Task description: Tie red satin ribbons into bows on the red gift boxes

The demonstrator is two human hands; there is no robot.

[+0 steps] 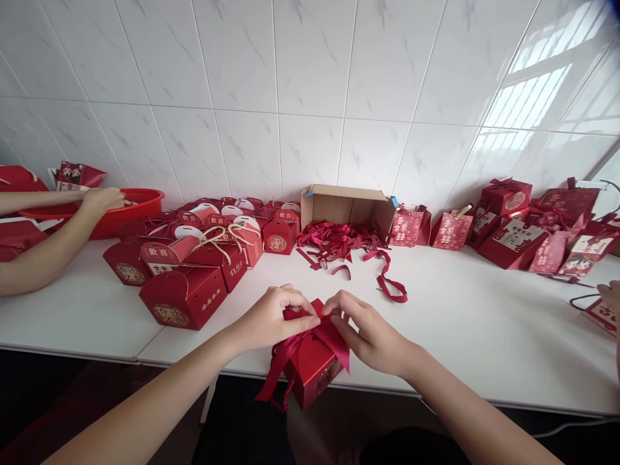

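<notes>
A small red gift box (pixel 314 365) sits at the table's front edge, tilted a little, with a crimson ribbon (pixel 332 339) across its top. One ribbon tail and a red cord hang down at its left. My left hand (pixel 277 315) pinches the ribbon from the left, thumb and fingers pressed together above the box. From the right, my right hand (pixel 371 329) has curled fingers closed on the ribbon. The fingertips of both hands are close together at the middle of the box top.
Red boxes (pixel 186 294) crowd the left middle. Behind lie a cardboard box (pixel 349 197) and loose ribbons (pixel 334 239). More gift boxes (pixel 520 242) stand at the right. One person's arms reach to a red basin (pixel 152 203); another hand (pixel 611 297) shows far right.
</notes>
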